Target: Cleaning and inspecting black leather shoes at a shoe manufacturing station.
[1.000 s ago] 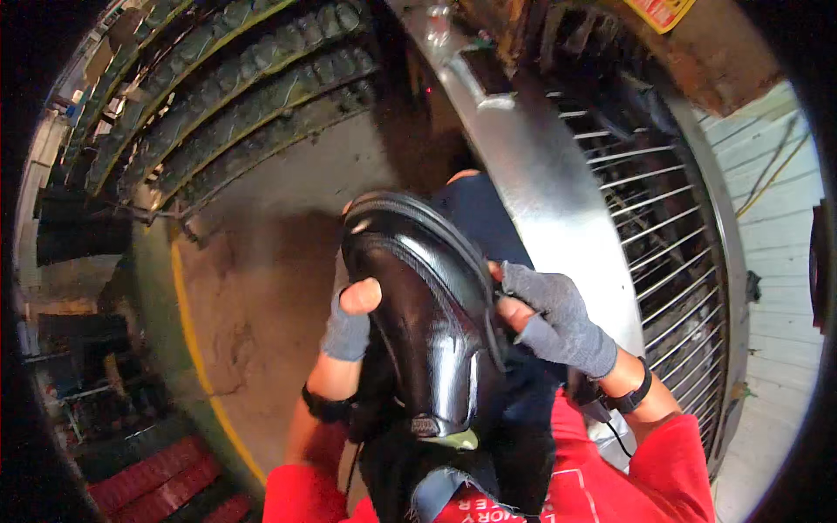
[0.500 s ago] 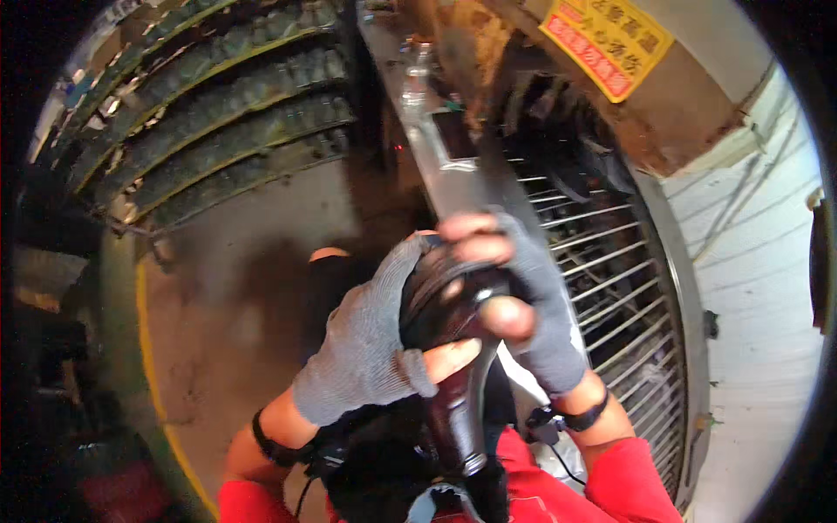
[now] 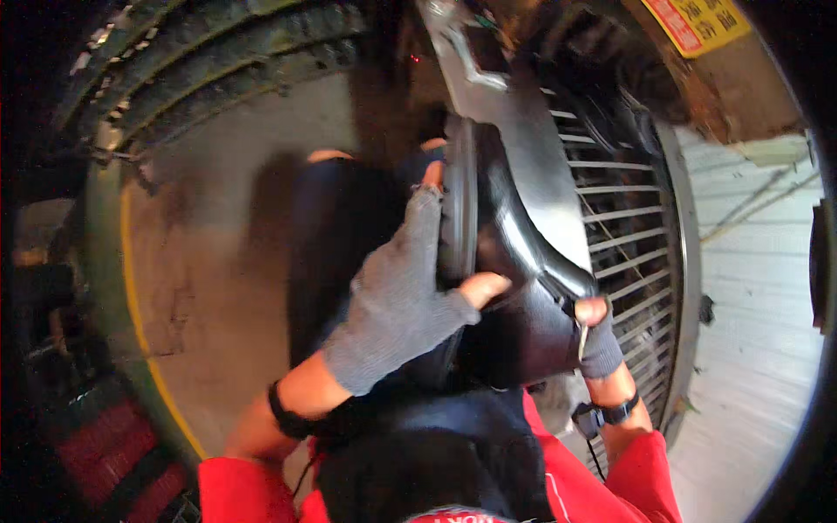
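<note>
A glossy black boot (image 3: 514,231) is held up above the lap, left of a metal ledge, its toe pointing far and its shaft turned to the right. Its ridged sole (image 3: 462,200) faces left. Half a second ago the shaft ran near, toward the body, and both hands were bunched at the far end.

The left hand (image 3: 397,292), in a grey fingerless glove, now grips the boot from the left, fingers laid along the sole and thumb hooked over onto the upper. The right hand (image 3: 602,336), gloved alike, has shifted nearer and grips the shaft's top edge; its thumb shows, its other fingers are hidden.

Beneath the forearms is a black apron (image 3: 427,444), with red sleeves (image 3: 244,492) to either side. Beyond the boot to the right run the metal ledge (image 3: 549,179) and a barred grate (image 3: 621,187), then a white wall (image 3: 758,288). Far left stands a blurred rack (image 3: 235,57); a yellow line (image 3: 139,314) crosses the floor (image 3: 227,166) nearer.
</note>
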The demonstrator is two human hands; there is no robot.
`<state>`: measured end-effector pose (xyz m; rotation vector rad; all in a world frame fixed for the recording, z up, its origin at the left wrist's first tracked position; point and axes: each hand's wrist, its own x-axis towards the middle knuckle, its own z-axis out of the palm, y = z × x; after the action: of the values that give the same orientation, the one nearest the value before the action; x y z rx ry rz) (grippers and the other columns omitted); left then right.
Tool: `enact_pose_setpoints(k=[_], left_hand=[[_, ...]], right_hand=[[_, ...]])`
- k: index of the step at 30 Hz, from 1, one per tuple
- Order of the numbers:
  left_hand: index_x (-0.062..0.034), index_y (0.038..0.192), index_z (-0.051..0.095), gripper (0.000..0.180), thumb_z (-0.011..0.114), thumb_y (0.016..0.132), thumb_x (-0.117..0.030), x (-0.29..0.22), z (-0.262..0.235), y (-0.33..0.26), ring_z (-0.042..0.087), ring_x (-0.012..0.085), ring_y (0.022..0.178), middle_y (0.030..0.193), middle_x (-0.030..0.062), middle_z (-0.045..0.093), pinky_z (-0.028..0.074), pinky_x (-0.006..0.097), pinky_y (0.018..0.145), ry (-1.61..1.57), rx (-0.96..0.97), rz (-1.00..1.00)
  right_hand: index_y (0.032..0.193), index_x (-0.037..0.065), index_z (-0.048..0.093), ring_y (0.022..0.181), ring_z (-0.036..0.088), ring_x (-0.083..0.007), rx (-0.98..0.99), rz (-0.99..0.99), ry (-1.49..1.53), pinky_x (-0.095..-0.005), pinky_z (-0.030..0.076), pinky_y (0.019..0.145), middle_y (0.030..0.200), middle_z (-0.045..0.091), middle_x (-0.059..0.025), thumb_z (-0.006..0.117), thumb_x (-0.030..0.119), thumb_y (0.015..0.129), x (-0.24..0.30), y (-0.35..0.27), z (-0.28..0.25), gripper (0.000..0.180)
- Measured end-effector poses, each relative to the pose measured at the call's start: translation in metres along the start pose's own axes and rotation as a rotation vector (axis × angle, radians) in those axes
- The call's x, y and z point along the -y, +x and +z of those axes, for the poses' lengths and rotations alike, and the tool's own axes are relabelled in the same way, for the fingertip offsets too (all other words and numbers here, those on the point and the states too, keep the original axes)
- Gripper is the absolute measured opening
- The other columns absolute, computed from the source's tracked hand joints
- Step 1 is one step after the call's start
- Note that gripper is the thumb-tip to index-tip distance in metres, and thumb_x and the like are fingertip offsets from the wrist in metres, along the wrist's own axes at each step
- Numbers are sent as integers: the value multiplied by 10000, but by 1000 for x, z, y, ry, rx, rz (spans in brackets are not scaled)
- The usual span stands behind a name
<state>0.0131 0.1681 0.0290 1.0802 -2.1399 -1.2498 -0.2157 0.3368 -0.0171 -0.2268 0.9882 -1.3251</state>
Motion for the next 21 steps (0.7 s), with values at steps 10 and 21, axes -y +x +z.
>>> enact_pose_setpoints(k=[10,21], left_hand=[[-14,1550,444,1027,958,723,-341,-4,-32,51,653,312,1288,1381,185,666,485,401,1124,-487,288,207],[-251,1281,746,358,712,926,-227,117,-25,2,498,383,1479,1516,27,627,420,523,1214,533,348,832]], right_hand=[[1697,-34,79,1597,279,-321,30,-519,-832,-417,252,1277,1732,242,-237,883,695,663,-21,12,47,1499],[1530,-14,542,1085,627,-103,-50,-356,-703,-239,502,933,1249,704,-29,681,322,1061,-9,140,42,594]])
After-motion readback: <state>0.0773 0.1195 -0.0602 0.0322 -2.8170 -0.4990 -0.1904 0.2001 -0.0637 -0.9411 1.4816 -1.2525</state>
